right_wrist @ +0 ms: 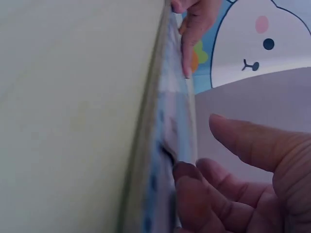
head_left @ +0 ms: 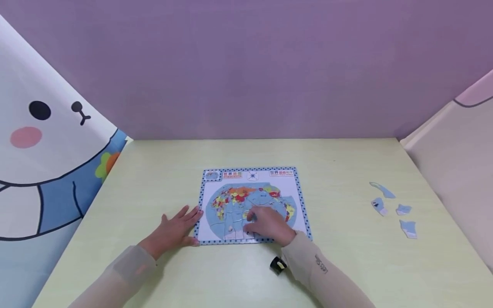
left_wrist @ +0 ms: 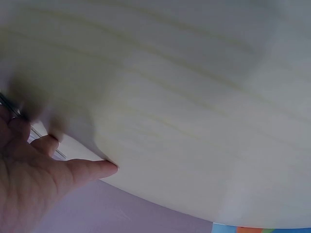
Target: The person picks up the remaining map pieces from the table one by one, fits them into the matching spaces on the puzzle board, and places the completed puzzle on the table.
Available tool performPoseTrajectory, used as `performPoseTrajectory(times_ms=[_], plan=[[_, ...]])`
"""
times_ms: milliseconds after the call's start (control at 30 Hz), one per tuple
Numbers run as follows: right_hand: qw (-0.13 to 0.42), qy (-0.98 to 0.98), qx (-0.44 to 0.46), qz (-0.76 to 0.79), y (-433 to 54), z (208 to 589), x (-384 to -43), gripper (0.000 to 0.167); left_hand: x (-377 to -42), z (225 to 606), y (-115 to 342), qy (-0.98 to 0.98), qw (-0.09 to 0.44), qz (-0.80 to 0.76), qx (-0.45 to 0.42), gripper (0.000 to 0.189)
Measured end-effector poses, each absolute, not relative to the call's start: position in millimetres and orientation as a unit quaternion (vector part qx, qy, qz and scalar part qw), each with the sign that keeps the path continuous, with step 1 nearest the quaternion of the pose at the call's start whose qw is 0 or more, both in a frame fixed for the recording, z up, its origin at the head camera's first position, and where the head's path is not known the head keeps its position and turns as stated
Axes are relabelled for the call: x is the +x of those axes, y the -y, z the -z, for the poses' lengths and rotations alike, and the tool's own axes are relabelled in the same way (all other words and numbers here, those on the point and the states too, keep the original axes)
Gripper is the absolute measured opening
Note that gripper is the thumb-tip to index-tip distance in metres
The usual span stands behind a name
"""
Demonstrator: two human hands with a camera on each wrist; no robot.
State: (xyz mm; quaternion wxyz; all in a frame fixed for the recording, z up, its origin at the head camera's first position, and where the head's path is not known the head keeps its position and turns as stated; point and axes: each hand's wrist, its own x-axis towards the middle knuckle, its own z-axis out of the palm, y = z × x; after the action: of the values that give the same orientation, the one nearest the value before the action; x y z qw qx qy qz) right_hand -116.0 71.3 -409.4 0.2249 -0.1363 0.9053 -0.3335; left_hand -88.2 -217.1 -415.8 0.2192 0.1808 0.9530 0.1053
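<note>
A: Where's the map puzzle (head_left: pixel 211 187)?
B: Flat on the counter (head_left: pixel 335 192), approx. centre, w/ both hands at it.
A: Why's the L hand (head_left: pixel 171 231) there?
B: Prob. to steady it. Fingers straight & spread, touching the puzzle's L edge, thumb nr the bottom corner. Grips nothing.
A: And the R hand (head_left: pixel 271 223)?
B: Over the lower middle of the map. Fingers loosely bent, thumb well apart from them, so nothing's pinched AFAICT. R wrist view has fingertips down at the surface; looks like pressing or nudging a pc, but can't tell which.
A: Loose pcs (head_left: pixel 408 229)?
B: Four, nr each other, well off to the R on the counter. Prob. parked there to stay clear of the work yet on the R hand's side. Map outline's notched upper R.
</note>
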Motion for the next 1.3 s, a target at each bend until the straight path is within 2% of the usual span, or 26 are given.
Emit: performPoseTrajectory(times_ms=[433,600,867,1100,1300], plan=[[0.204,-0.918,-0.088,0.329,-143.2,401.2,-117.7,0.017,-87.7,415.4,218.1,-0.953,0.216,-0.1,0.187,0.084],[0.189,-0.922,-0.054,0.335,-185.6,396.4,-113.9,0.022,-88.4,416.4,218.4,-0.953,0.213,-0.105,0.19,0.084],[0.138,-0.94,-0.05,0.308,-253.7,391.1,-106.0,0.033,-88.5,416.2,218.7,-0.952,0.215,-0.11,0.19,0.084],[0.084,-0.948,-0.068,0.298,-304.6,395.6,-98.0,0.034,-89.1,414.9,217.2,-0.951,0.218,-0.11,0.187,0.085],[0.068,-0.953,-0.039,0.293,-344.7,400.4,-93.2,0.038,-88.4,418.5,217.2,-0.952,0.22,-0.108,0.182,0.086]])
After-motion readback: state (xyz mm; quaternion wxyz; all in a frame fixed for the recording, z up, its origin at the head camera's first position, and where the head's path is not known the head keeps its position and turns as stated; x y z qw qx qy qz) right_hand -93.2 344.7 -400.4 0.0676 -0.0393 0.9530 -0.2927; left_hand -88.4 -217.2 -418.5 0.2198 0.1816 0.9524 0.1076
